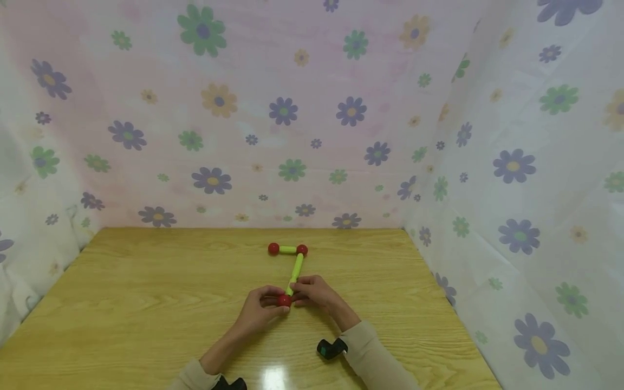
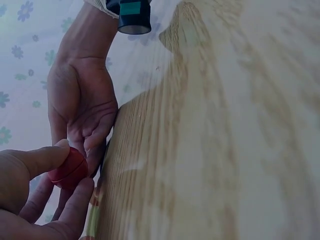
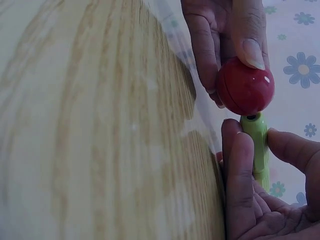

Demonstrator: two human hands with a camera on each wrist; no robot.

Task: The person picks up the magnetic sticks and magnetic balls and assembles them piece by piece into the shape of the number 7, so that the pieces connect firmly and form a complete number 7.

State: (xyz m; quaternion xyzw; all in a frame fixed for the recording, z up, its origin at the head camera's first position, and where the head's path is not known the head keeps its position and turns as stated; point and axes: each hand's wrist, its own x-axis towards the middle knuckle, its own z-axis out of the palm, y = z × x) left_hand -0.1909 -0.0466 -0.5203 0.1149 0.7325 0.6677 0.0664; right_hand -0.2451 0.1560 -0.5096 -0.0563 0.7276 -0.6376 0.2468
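My left hand point(image 1: 258, 313) grips a red ball point(image 1: 284, 301) between thumb and fingers, low over the wooden table. Beside it, my right hand point(image 1: 319, 295) pinches a yellow-green magnetic stick point(image 3: 256, 142) near the ball. In the right wrist view the stick's dark-centred end meets the ball's underside or sits just short of it; I cannot tell which. Beyond the hands, a yellow-green length point(image 1: 298, 264) runs up to a second red ball point(image 1: 302, 250). From there another yellow-green stick point(image 1: 287, 249) leads left to a third red ball point(image 1: 274, 248).
The wooden table point(image 1: 146, 292) stretches around the hands, with its far edge against a flower-patterned cloth point(image 1: 253, 108). Similar cloth point(image 1: 487, 216) hangs along the right side. A black wrist device point(image 1: 332, 349) sits at the right sleeve.
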